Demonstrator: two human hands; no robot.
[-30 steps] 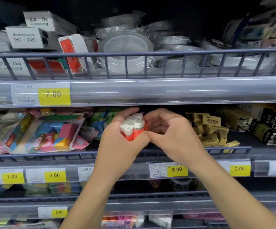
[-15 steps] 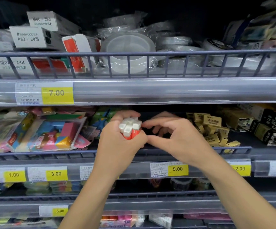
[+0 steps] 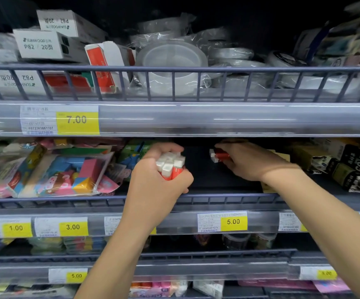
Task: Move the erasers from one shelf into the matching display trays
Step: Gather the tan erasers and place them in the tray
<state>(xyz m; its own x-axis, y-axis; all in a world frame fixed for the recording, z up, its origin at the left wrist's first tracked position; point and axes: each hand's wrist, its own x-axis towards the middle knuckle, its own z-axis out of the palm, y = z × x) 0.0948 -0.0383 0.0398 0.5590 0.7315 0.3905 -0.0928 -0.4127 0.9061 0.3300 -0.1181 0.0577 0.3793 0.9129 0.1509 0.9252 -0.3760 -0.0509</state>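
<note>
The left hand [image 3: 153, 180] is clenched around a bundle of erasers [image 3: 170, 166], white blocks in red sleeves, their white ends poking up out of the fist. The right hand [image 3: 245, 162] pinches a single eraser [image 3: 219, 156] of the same kind between thumb and fingers, its white end pointing left.

Both hands reach over the shelf rail [image 3: 217, 198] of the middle shelf, above the 5.00 price tag [image 3: 233, 221]. The bundle sits up and to the left of that tag; the single eraser is almost straight above it, low over the dark shelf floor [image 3: 198, 169]. Whether it touches the floor cannot be told. The two hands are apart, with bare shelf floor between them.

Left of the tag, behind the same rail, lies a bag of coloured erasers [image 3: 67, 173]. Right of it stand yellow boxes [image 3: 282, 157], partly hidden by the right wrist.
</note>
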